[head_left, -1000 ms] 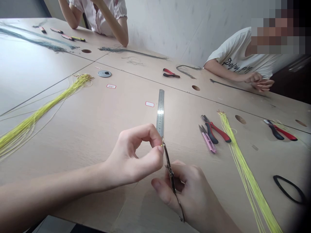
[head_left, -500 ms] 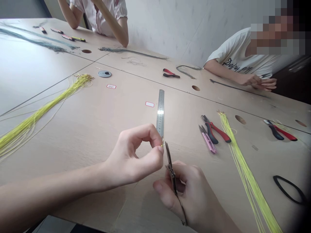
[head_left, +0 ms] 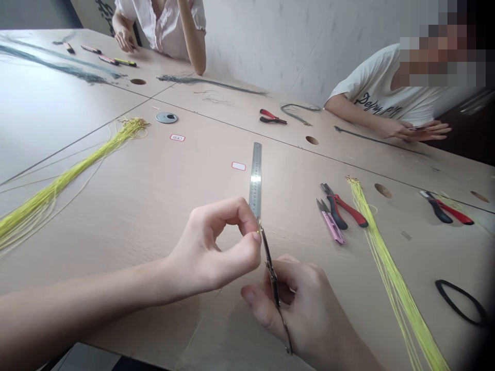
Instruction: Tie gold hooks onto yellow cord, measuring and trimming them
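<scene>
Thumb and forefinger of my left hand [head_left: 224,247] pinch the end of a thin yellow cord [head_left: 259,232]; a small metallic bit shows at the fingertips. My right hand [head_left: 301,304] holds dark metal snips [head_left: 273,275], their tips touching or very close to the cord end beside my left fingertips. Beyond my left fingers a steel ruler [head_left: 256,178] lies on the table, its near end partly behind them. The cord's thin strand [head_left: 196,332] runs faintly down toward the table's near edge.
Yellow cord bundles lie left [head_left: 77,170] and right [head_left: 390,268]. Pliers [head_left: 344,208] and pink snips [head_left: 331,221] lie right of the ruler, with more pliers [head_left: 446,207] and a black loop [head_left: 460,301] farther right. Two people sit across the table [head_left: 204,180].
The snips have moved slightly left and up to the cord end, their blades closer together. My left hand is nearly still. The person at the far left has lowered one hand to the table.
</scene>
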`<state>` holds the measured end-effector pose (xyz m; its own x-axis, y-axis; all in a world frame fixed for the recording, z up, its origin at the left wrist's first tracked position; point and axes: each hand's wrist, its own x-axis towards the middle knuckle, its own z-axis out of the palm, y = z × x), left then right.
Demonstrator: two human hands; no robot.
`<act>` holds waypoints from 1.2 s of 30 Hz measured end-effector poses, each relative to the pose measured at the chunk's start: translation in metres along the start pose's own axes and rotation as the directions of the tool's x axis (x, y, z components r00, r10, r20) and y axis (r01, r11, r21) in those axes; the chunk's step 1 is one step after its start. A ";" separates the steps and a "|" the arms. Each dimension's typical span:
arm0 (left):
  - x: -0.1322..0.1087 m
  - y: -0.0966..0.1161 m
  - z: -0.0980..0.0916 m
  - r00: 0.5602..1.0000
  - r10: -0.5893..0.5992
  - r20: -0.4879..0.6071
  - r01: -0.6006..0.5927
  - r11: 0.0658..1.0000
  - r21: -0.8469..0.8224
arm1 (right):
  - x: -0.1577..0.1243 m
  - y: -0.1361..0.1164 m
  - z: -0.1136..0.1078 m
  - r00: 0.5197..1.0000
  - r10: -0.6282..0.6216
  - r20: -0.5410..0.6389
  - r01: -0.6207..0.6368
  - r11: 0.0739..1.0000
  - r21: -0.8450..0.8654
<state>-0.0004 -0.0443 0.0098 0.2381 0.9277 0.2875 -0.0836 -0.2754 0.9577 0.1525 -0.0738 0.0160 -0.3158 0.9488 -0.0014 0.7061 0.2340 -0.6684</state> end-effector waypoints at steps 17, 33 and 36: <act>-0.001 0.000 0.000 1.000 0.001 -0.004 -0.001 1.000 -0.001 | 0.000 0.000 0.001 0.999 0.041 -0.012 -0.041 0.999 0.027; 0.000 -0.001 0.000 1.000 0.014 0.011 -0.014 1.000 0.019 | -0.001 -0.002 -0.002 0.997 0.045 0.060 -0.048 0.998 0.047; 0.001 0.000 0.000 1.000 0.012 0.007 -0.012 1.000 0.022 | -0.001 -0.002 -0.002 0.999 0.028 0.038 -0.029 0.999 0.027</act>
<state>-0.0004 -0.0437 0.0096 0.2442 0.9225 0.2991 -0.0648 -0.2922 0.9542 0.1529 -0.0751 0.0181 -0.3197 0.9463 -0.0480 0.6972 0.2006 -0.6882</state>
